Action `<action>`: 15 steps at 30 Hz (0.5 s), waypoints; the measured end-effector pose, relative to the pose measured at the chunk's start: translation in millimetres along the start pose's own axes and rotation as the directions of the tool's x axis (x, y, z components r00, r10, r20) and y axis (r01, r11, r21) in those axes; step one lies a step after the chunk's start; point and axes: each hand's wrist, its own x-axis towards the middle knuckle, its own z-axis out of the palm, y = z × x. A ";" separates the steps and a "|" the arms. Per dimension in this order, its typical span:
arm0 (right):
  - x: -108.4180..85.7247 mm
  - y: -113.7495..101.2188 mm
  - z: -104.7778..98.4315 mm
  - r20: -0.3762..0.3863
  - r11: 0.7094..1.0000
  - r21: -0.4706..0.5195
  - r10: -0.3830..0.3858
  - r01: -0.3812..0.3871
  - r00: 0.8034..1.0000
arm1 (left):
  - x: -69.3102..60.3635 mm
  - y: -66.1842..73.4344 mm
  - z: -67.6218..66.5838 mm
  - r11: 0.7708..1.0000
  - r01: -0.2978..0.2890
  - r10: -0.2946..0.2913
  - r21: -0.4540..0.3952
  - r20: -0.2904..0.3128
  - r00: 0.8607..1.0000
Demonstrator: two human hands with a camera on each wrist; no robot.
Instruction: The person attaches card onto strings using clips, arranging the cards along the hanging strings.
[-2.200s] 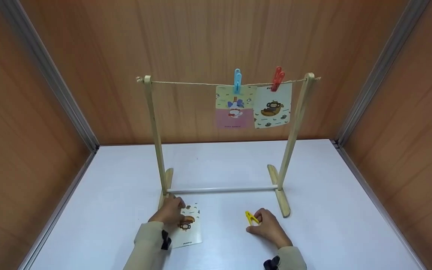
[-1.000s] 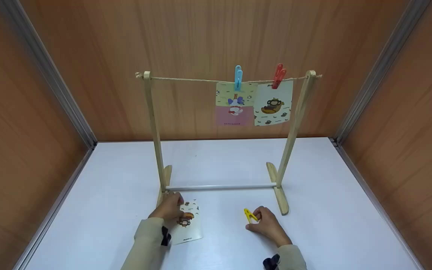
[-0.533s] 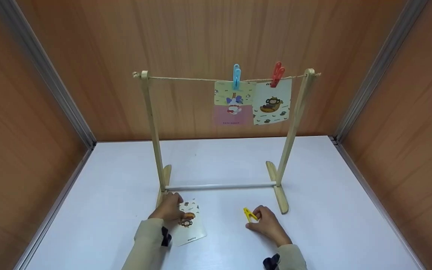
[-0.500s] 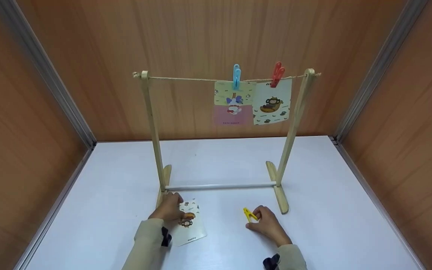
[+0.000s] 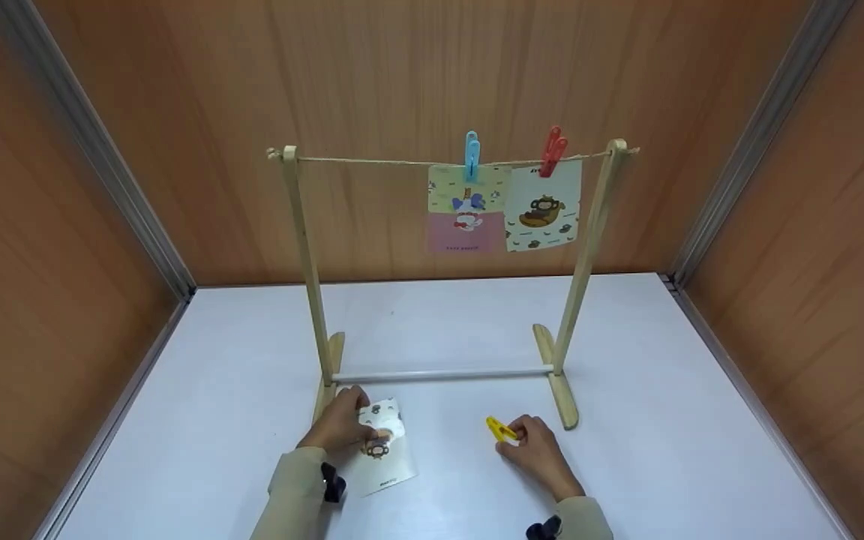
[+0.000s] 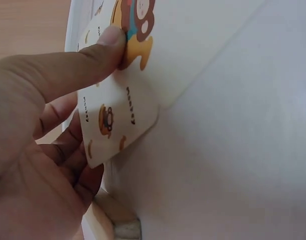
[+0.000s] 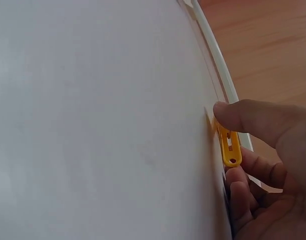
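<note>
My left hand (image 5: 340,422) pinches a white card (image 5: 389,466) with a monkey-and-banana print, near the left foot of a wooden rack. In the left wrist view the thumb presses on the printed face of the card (image 6: 180,45) and the fingers lie behind it. That end of the card bends up off the table; the rest lies low. To the right, my right hand (image 5: 542,456) holds a yellow clothespin (image 5: 499,429) just above the table. In the right wrist view the clothespin (image 7: 230,149) sits between thumb and fingers.
The wooden rack (image 5: 586,259) carries a string (image 5: 364,160) between two posts. A blue clothespin (image 5: 472,154) holds a green-and-pink card (image 5: 466,232) on it; a red clothespin (image 5: 553,154) holds another monkey card (image 5: 542,232). A white crossbar (image 5: 443,375) joins the posts low down. Wooden walls enclose the white table (image 5: 432,322).
The card in my left hand has turned slightly, its near edge shifting right, and its held end now bends upward. The yellow clothespin has tilted a little in my right hand.
</note>
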 end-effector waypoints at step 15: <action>-1.4 -0.6 0.3 -0.024 0.998 0.051 0.035 -0.033 0.999 | -6.8 -13.8 0.2 0.972 0.012 -0.029 -0.233 -0.070 0.997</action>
